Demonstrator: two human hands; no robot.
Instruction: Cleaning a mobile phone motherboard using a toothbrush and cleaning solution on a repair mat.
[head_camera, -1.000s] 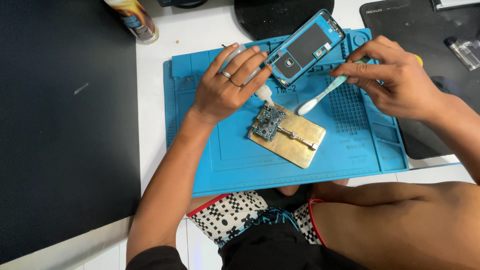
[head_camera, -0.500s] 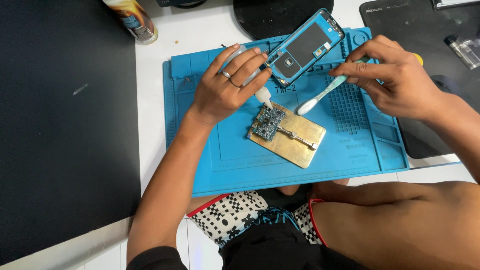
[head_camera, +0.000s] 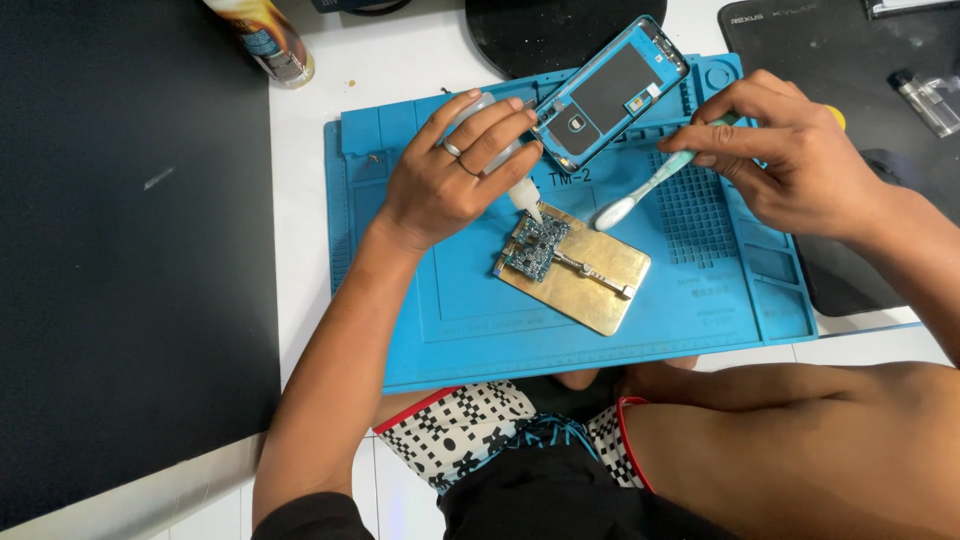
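My left hand (head_camera: 450, 175) holds a small clear squeeze bottle (head_camera: 515, 182), its white nozzle tip pointing down at a small circuit board (head_camera: 537, 247). The board is clamped on a brass holder plate (head_camera: 600, 280) lying on a blue work mat (head_camera: 470, 310). My right hand (head_camera: 790, 160) grips a pale green toothbrush (head_camera: 650, 185), its white bristle head hanging just right of the board, above the plate. An opened phone frame (head_camera: 610, 90) with a dark inside lies tilted at the mat's far edge, between my hands.
A large black mat (head_camera: 130, 250) covers the left side of the white table. A round black pad (head_camera: 540, 30) and another black mat (head_camera: 850, 60) sit at the back. A bottle (head_camera: 262, 38) stands at top left. A lighter (head_camera: 925, 100) rests top right. My legs lie below the blue mat.
My left hand has lowered the bottle nozzle closer to the circuit board. The toothbrush and my right hand stay nearly where they were.
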